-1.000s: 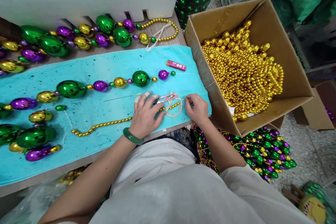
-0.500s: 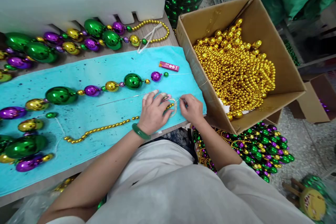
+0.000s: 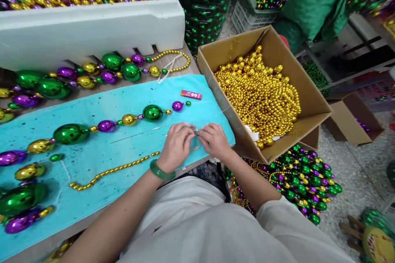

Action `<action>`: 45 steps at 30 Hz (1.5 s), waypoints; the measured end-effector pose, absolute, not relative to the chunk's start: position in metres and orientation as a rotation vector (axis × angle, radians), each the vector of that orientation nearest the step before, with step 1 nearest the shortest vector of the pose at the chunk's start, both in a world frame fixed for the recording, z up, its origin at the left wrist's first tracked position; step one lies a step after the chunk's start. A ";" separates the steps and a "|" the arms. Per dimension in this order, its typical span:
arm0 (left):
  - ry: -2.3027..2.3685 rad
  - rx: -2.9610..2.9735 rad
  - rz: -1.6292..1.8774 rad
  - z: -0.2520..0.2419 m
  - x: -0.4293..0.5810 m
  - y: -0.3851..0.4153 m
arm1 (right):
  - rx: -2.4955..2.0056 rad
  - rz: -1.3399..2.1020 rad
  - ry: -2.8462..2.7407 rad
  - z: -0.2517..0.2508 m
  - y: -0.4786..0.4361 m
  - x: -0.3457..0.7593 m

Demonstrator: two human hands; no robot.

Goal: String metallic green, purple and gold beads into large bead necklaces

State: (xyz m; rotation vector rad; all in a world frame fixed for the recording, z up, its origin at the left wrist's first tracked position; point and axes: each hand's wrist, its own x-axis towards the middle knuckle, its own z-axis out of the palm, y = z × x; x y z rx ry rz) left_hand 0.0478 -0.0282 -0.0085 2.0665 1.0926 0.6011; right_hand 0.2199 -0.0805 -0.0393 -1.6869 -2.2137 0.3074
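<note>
Fingertip to fingertip, my left hand (image 3: 176, 146) and my right hand (image 3: 215, 140) are closed over a blue towel (image 3: 101, 152). Both pinch a thin white string (image 3: 196, 147), which loops down between them; its ends are hidden by my fingers. A chain of small gold beads (image 3: 115, 169) runs left from under my left wrist. Just left of that hand lies a long thin needle (image 3: 138, 134). Beyond it stretches a strand of large green, purple and gold beads (image 3: 106, 126). A small pink packet (image 3: 191, 95) rests near the towel's far right corner.
An open cardboard box (image 3: 308, 109) of gold bead chains stands right of the towel. Behind is a white foam box (image 3: 92, 28) full of beads, with a finished-looking bead necklace (image 3: 131, 72) before it. Piled bead strands (image 3: 296, 172) lie low on the right.
My right hand has moved left to meet my left hand, and both now pinch the string together. The white loop between them looks smaller. The camera view has tilted up, showing the foam box's contents.
</note>
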 end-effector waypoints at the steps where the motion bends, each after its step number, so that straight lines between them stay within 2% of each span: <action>1: 1.086 1.922 0.619 -0.003 0.042 -0.026 | -1.672 0.284 -2.220 -0.035 -0.079 0.222; 6: 1.120 1.378 0.646 0.021 -0.001 -0.010 | -1.751 -0.041 -2.151 0.007 -0.063 0.261; 10: 1.233 1.436 0.662 0.021 -0.022 -0.005 | -2.092 -0.250 -1.931 0.032 -0.052 0.307; 13: 1.312 1.551 0.621 0.012 -0.022 -0.008 | -2.176 -0.302 -1.793 0.039 -0.052 0.318; 17: 1.364 1.576 0.738 0.006 -0.017 -0.011 | -1.965 -0.130 -1.887 0.038 -0.065 0.276; 20: 1.285 1.381 0.778 0.009 -0.014 -0.010 | -1.652 0.196 -2.317 0.025 -0.074 0.225; 22: 1.226 1.257 0.755 0.012 -0.013 -0.009 | -1.555 0.275 -2.519 0.011 -0.074 0.198; 28: 1.300 1.412 0.623 0.011 -0.013 -0.007 | -1.639 0.155 -2.580 -0.016 -0.055 0.170; 36: 1.366 1.876 0.338 0.014 -0.007 -0.003 | -1.674 -0.003 -2.669 -0.012 -0.037 0.176; 39: 1.369 1.907 0.421 0.016 -0.005 0.000 | -1.651 0.009 -2.709 -0.005 -0.039 0.183; 42: 1.331 1.793 0.662 0.013 -0.002 0.002 | -1.712 0.167 -2.676 0.006 -0.053 0.191; 45: 1.237 1.480 0.695 0.011 0.002 0.002 | -1.745 0.556 -2.471 0.015 -0.075 0.200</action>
